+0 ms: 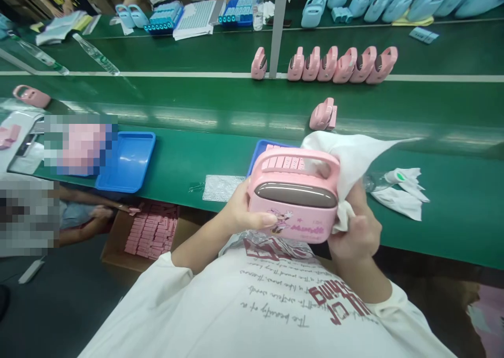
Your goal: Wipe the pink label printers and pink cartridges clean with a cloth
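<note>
Right fingers [358, 200] seemingly part-hidden by cloth [360, 153]

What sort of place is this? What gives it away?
Likely a factory assembly line: matching pink units stand in a row along a long green work surface, blue ones line up beyond, and a carton holds many small pink parts.
</note>
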`<state>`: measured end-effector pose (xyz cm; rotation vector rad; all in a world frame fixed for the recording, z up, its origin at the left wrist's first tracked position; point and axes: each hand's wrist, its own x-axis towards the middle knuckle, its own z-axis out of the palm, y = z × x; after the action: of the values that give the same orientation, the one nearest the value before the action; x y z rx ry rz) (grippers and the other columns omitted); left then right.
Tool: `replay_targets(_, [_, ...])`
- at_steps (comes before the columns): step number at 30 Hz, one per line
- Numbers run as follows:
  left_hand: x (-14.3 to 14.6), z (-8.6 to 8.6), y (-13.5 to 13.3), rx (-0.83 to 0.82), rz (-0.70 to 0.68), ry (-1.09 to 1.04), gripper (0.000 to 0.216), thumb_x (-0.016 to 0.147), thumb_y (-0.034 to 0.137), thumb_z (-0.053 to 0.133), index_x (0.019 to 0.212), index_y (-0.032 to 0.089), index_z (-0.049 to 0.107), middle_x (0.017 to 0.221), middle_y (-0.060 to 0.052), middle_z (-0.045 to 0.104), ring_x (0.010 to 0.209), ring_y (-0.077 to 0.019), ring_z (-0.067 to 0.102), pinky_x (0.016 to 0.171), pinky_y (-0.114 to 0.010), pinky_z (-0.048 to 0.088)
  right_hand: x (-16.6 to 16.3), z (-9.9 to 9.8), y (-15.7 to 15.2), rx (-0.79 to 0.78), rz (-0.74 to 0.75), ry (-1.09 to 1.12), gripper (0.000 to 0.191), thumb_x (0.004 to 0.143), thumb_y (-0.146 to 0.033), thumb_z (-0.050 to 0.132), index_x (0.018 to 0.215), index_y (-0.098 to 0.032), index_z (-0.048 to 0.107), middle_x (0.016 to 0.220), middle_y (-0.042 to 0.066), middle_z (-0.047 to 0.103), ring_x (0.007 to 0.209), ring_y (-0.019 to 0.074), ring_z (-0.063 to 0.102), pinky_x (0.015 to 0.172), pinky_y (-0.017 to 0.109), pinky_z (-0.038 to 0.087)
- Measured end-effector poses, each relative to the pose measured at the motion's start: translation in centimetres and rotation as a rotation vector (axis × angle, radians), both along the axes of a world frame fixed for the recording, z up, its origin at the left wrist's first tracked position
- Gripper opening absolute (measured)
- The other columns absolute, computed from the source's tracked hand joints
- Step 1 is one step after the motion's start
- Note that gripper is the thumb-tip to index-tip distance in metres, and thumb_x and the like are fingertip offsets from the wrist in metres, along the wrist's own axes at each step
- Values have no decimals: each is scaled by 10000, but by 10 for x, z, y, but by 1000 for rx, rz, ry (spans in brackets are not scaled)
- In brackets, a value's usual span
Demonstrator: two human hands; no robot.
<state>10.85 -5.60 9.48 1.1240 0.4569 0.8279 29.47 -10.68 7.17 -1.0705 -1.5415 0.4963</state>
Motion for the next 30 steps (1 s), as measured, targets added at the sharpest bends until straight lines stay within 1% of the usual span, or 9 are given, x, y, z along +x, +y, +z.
replay_targets(2, [-2,3,1,26,15,87,635,656,345,746,1244,197,557,1214,-109,637,1127,-308,588,953,-426,477,7,1,5,24,40,29,516,952,-379,315,1455,-279,376,1515,-14,361,1423,304,270,1191,499,252])
replay_targets(5, [-6,6,0,43,30,254,697,621,330,779,1261,195,539,1211,-117,633,1101,-306,594,924,-421,484,18,0,12,-132,94,53,543,968,-308,345,1499,-326,232,1555,-32,260,1425,269,266,1184,479,268])
replay_targets(8, [-10,9,-1,67,37,410,747,587,327,803,1269,195,529,1191,-118,635,1076,-302,598,911,-427,480,28,3,20,-193,104,-93,543,967,-278,392,1490,-333,254,1507,-11,370,1343,235,427,1099,408,418])
replay_targets(12, [-14,10,2,80,-3,548,764,584,367,802,1272,188,522,1153,-111,645,1035,-290,610,875,-419,487,35,18,36,-96,142,-429,481,948,-240,446,1427,-273,411,1267,38,628,1080,196,642,874,300,559])
replay_targets(16, [-12,2,4,86,-107,684,737,570,430,805,1212,172,552,1079,-92,664,948,-270,630,803,-389,503,19,28,49,63,233,-640,390,942,-257,458,1324,-215,530,1095,71,702,931,184,683,746,278,567])
replay_targets(20, [-10,-9,3,124,-167,763,688,540,421,809,1141,163,596,1020,-73,672,926,-272,628,773,-376,505,-1,30,53,235,375,-758,259,940,-204,429,1032,-168,668,893,66,729,811,169,678,663,270,543])
replay_targets(24, [-19,-14,1,107,-84,793,730,519,424,822,1160,165,590,1062,-76,665,956,-270,622,819,-389,497,3,26,54,239,437,-715,264,951,-220,428,1083,-145,645,978,78,726,864,164,683,706,262,549])
replay_targets(27, [-24,-13,2,102,-50,769,755,520,446,826,1178,168,580,1058,-80,666,942,-271,629,829,-401,497,7,22,54,187,323,-673,302,951,-228,439,1183,-126,605,1038,102,717,894,164,690,716,256,561])
replay_targets(30, [-21,-14,2,164,37,737,787,523,421,830,1223,171,571,1104,-94,660,1017,-306,612,890,-432,478,-5,21,54,290,273,-668,255,925,-209,483,1109,-178,657,1073,78,714,1019,194,666,845,331,566])
